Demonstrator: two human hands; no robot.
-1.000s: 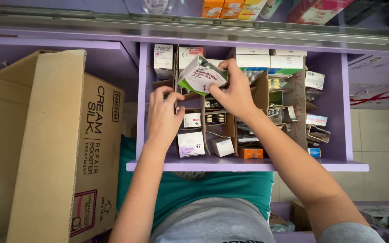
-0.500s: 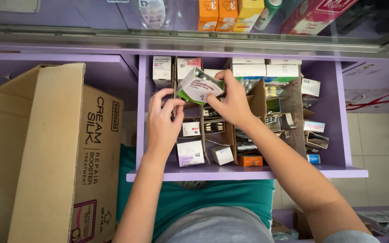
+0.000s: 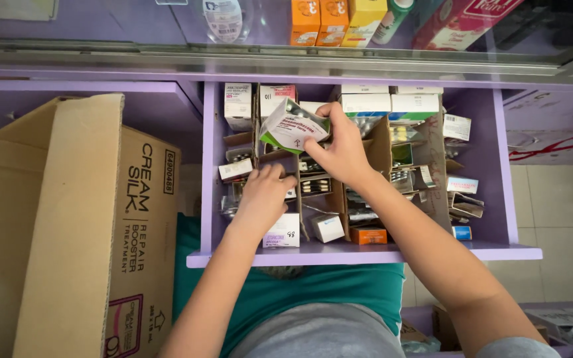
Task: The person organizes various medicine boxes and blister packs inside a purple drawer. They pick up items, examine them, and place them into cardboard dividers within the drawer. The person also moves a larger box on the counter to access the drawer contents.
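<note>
You're in a pharmacy: open purple wooden drawer packed with small cardboard medicine boxes and blister strips; glass display counter along its far edge, more boxed products inside.

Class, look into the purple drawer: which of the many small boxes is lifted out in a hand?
The white-and-green box, gripped by the right hand above the dividers. The other boxes sit down in the drawer.

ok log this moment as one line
right hand: holds white-and-green box | left hand: on packs in purple drawer | cardboard carton beside drawer
</note>
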